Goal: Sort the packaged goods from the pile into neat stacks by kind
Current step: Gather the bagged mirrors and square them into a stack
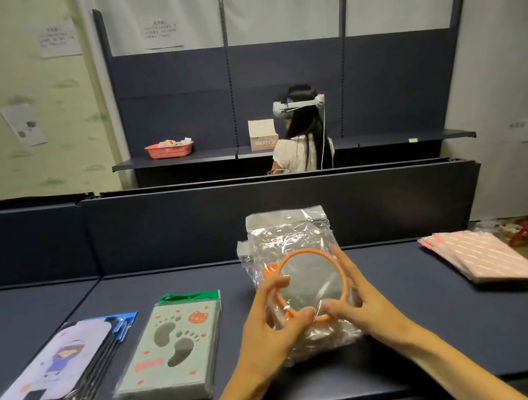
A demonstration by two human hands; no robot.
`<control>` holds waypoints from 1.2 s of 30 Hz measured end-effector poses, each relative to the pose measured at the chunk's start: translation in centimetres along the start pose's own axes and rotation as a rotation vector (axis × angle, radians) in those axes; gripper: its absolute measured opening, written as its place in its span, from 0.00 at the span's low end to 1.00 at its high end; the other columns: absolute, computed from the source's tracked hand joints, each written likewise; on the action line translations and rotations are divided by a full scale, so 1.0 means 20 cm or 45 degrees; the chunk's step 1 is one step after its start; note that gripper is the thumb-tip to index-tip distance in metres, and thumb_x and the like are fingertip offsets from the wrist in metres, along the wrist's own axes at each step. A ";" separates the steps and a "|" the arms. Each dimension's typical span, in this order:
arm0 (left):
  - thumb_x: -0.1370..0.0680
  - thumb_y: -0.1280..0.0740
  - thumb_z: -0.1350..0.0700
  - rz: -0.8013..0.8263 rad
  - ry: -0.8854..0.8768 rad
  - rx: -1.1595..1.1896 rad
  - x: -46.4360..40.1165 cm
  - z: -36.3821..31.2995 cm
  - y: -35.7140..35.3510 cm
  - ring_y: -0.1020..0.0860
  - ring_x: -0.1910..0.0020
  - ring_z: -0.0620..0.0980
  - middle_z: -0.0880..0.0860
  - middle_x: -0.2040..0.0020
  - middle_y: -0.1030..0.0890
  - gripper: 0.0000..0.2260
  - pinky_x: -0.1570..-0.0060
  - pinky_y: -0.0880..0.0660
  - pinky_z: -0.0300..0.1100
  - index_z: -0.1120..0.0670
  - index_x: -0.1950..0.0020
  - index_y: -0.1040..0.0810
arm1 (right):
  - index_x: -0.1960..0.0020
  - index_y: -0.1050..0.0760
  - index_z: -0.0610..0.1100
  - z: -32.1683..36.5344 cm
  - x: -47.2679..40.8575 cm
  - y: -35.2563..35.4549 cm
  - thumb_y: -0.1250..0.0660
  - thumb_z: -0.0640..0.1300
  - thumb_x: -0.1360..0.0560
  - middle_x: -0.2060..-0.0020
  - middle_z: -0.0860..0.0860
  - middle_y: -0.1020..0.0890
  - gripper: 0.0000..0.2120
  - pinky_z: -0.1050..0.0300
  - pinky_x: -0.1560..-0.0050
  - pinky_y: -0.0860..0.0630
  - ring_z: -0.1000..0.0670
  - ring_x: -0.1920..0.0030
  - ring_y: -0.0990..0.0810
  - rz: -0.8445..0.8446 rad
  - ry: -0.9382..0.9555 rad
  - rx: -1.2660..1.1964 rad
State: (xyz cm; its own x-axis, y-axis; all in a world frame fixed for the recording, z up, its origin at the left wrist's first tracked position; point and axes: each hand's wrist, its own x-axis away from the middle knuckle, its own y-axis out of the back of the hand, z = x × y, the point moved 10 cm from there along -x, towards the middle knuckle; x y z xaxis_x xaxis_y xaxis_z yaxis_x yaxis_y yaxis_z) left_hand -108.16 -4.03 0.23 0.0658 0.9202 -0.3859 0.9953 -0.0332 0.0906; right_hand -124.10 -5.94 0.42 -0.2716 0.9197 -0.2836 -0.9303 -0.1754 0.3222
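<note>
Centre of the frame: both hands hold a clear plastic packet containing an orange-rimmed round item, at the top of a stack of like packets standing on the dark shelf. The left hand curls thumb and fingers round the ring's lower left edge; the right hand grips the lower right edge, fingers spread along the rim. The packet's upper flap rises against the low back panel.

Lower left: a stack of flat packets with a cartoon figure, blue header cards fanned at its far end, its near corner close to the shelf's front edge. Just right of it, apart by a narrow strip of bare shelf, lies a stack of grey footprint mats with a green header. A wider bare strip separates the mats from the left forearm.

Right of frame: a stack of pink striped packets, overhanging the shelf's right end. Bare shelf lies between it and the right hand.

Background, upper centre: a person wearing a headset, a red basket and a cardboard box on a further shelf.
</note>
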 end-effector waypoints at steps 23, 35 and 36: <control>0.33 0.22 0.57 0.128 -0.367 -0.312 0.02 -0.09 -0.03 0.31 0.32 0.42 0.41 0.29 0.39 0.44 0.42 0.26 0.37 0.36 0.27 0.45 | 0.26 0.46 0.64 0.16 0.11 -0.01 0.22 0.45 0.34 0.30 0.52 0.39 0.47 0.55 0.50 0.19 0.49 0.36 0.24 -0.165 0.695 0.370; 0.33 0.24 0.56 0.096 -0.392 -0.407 0.04 -0.11 -0.01 0.36 0.29 0.40 0.36 0.31 0.40 0.42 0.35 0.31 0.36 0.33 0.28 0.43 | 0.25 0.48 0.61 0.14 0.11 -0.01 0.23 0.50 0.35 0.30 0.49 0.42 0.47 0.66 0.39 0.27 0.56 0.29 0.36 -0.207 0.655 0.485; 0.33 0.24 0.56 0.103 -0.386 -0.403 0.04 -0.11 -0.01 0.35 0.30 0.40 0.36 0.31 0.40 0.42 0.36 0.29 0.37 0.33 0.28 0.43 | 0.25 0.49 0.61 0.15 0.11 0.00 0.23 0.50 0.35 0.29 0.49 0.43 0.48 0.67 0.40 0.28 0.58 0.29 0.37 -0.218 0.642 0.481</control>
State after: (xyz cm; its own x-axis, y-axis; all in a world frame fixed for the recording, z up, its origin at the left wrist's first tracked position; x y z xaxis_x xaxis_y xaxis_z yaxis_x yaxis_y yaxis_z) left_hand -108.53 -2.45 1.96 0.2074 0.7618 -0.6137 0.9185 0.0642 0.3901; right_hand -123.95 -2.86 2.47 -0.2951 0.6298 -0.7185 -0.8450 0.1791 0.5040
